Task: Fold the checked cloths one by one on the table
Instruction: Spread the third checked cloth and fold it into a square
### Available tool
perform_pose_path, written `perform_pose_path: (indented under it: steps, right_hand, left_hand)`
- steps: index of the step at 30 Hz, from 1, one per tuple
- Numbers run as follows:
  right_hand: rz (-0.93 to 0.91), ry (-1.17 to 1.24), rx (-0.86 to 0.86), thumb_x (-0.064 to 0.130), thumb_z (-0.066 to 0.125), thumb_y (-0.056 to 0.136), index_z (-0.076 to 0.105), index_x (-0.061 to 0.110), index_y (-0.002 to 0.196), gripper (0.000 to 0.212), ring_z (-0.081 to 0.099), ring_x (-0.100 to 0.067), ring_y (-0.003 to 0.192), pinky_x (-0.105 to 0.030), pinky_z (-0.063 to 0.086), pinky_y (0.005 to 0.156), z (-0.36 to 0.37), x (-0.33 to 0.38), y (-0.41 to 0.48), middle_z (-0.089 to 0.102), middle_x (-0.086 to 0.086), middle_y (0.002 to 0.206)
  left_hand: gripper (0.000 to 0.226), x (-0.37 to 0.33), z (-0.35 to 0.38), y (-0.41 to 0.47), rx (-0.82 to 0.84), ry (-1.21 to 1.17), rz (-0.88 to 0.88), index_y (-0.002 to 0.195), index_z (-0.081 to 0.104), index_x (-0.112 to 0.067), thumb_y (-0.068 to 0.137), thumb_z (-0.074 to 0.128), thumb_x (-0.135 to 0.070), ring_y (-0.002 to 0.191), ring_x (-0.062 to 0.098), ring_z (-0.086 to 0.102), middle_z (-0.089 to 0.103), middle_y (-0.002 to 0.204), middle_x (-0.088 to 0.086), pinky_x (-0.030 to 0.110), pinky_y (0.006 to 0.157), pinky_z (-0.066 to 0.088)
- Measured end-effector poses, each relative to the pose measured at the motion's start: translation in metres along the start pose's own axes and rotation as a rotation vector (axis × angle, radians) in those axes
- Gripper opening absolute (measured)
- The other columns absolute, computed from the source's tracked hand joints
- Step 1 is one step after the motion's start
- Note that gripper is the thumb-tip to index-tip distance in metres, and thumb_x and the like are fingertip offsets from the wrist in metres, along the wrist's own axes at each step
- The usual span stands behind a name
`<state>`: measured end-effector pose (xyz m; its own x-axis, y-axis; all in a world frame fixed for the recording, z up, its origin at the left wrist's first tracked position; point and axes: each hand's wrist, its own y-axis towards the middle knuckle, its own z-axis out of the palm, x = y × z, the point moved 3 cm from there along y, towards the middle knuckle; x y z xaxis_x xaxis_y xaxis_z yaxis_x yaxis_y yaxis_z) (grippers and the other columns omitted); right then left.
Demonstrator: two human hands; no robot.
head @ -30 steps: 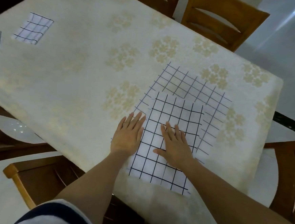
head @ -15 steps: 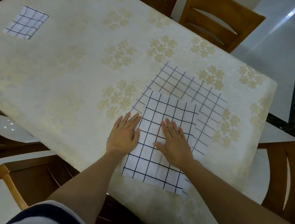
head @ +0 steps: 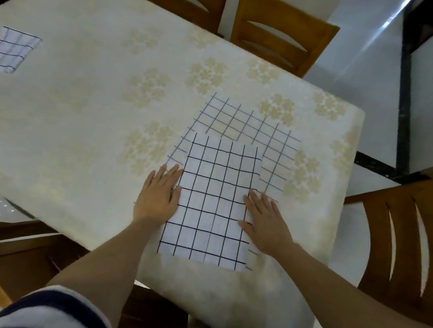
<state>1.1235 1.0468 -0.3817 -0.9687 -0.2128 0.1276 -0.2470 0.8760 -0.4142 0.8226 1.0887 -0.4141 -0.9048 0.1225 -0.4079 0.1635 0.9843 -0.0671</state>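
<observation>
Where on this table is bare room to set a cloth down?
Widest free patch: the tablecloth between the small folded cloth, far left, and the left hand. A narrower strip lies beyond the spread cloth, toward the chairs. Crowded: the near right corner, where it and the right hand flank the big folded cloth.

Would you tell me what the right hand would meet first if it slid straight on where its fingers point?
Probably more of the folded white black-checked cloth, at whose right edge the right hand rests flat, then the thin see-through checked cloth spread beneath it.
</observation>
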Motion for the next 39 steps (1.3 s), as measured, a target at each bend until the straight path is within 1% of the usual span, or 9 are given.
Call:
perform_pose_path:
  steps: [5,8,11,13,18,23,26,32,39]
  right_hand:
    - [-0.008,0.027,0.051,0.061,0.026,0.099,-0.003,0.025,0.158,0.075,-0.016,-0.024,0.151,-0.042,-0.004,0.124,0.003,-0.005,-0.001,-0.015,0.004,0.164]
    - [-0.036,0.059,0.072,0.055,0.029,0.102,-0.003,0.024,0.158,0.071,-0.016,-0.022,0.151,-0.041,-0.002,0.124,0.002,-0.005,-0.001,-0.015,0.007,0.163]
    - [-0.032,0.095,0.015,0.045,0.026,0.106,0.005,0.021,0.158,0.061,-0.006,-0.023,0.153,-0.041,0.006,0.124,0.001,-0.003,0.001,-0.003,0.004,0.166]
    - [-0.034,0.093,-0.016,0.04,0.028,0.106,0.01,0.019,0.158,0.058,0.002,-0.023,0.153,-0.044,0.014,0.123,0.0,-0.005,0.002,0.005,0.003,0.166]
    - [-0.029,0.028,-0.007,0.044,0.03,0.105,0.013,0.018,0.158,0.062,0.003,-0.023,0.153,-0.039,0.009,0.123,-0.004,-0.025,0.012,0.005,0.003,0.166]
    - [-0.048,-0.058,0.005,0.05,0.023,0.104,0.009,0.019,0.158,0.064,0.0,-0.024,0.153,-0.041,0.006,0.123,-0.021,-0.044,0.029,0.0,0.003,0.166]
    - [-0.088,-0.106,0.021,0.061,0.0,0.091,0.01,0.019,0.158,0.079,0.0,-0.027,0.153,-0.045,0.009,0.124,-0.034,-0.053,0.046,-0.002,0.002,0.166]
    - [-0.048,-0.189,0.003,0.056,0.025,0.102,0.011,0.024,0.158,0.065,-0.005,-0.028,0.153,-0.046,0.003,0.123,-0.058,-0.068,0.092,-0.005,0.002,0.166]
    - [0.041,-0.176,0.054,0.057,0.027,0.101,0.001,0.032,0.157,0.067,-0.012,-0.033,0.151,-0.054,-0.001,0.122,-0.064,-0.08,0.121,-0.01,0.001,0.166]
  left_hand:
    - [0.055,-0.005,-0.01,0.0,-0.06,-0.152,-0.009,0.159,0.029,-0.024,0.107,0.038,-0.04,0.156,0.014,0.01,0.026,0.165,-0.006,0.04,0.127,0.008]
    - [0.055,-0.047,-0.015,-0.003,-0.179,-0.056,0.134,0.154,0.038,-0.015,0.105,0.042,-0.038,0.152,0.025,0.025,0.037,0.16,0.005,0.045,0.126,0.014]
    - [0.062,-0.113,0.011,-0.004,0.068,-0.13,0.378,0.155,0.036,-0.019,0.101,0.055,-0.042,0.151,0.02,0.026,0.038,0.16,0.002,0.043,0.126,0.02]
    - [0.079,-0.137,0.034,-0.001,0.218,-0.062,0.479,0.159,0.025,-0.019,0.096,0.058,-0.052,0.154,0.02,0.017,0.026,0.165,0.0,0.039,0.127,0.008]
    - [0.1,-0.126,0.061,-0.006,0.324,0.179,0.412,0.162,-0.006,-0.023,0.09,0.029,-0.083,0.154,0.014,-0.019,-0.014,0.168,-0.006,0.043,0.127,-0.003]
    - [0.092,-0.129,0.058,-0.008,0.334,0.211,0.423,0.16,-0.009,-0.035,0.089,0.018,-0.087,0.152,0.016,-0.025,-0.018,0.168,-0.006,0.045,0.126,-0.006]
    - [0.085,-0.132,0.055,-0.009,0.353,0.227,0.45,0.158,-0.009,-0.044,0.089,0.016,-0.087,0.152,0.021,-0.027,-0.02,0.167,-0.004,0.047,0.125,-0.012]
    - [0.09,-0.139,0.061,-0.014,0.385,0.261,0.477,0.16,-0.004,-0.038,0.089,0.025,-0.085,0.152,0.029,-0.025,-0.019,0.167,-0.002,0.053,0.124,-0.004]
    - [0.136,-0.153,0.061,-0.014,0.589,0.35,0.313,0.153,-0.027,-0.041,0.063,0.064,-0.087,0.145,0.031,-0.037,-0.042,0.158,-0.004,0.06,0.118,-0.018]
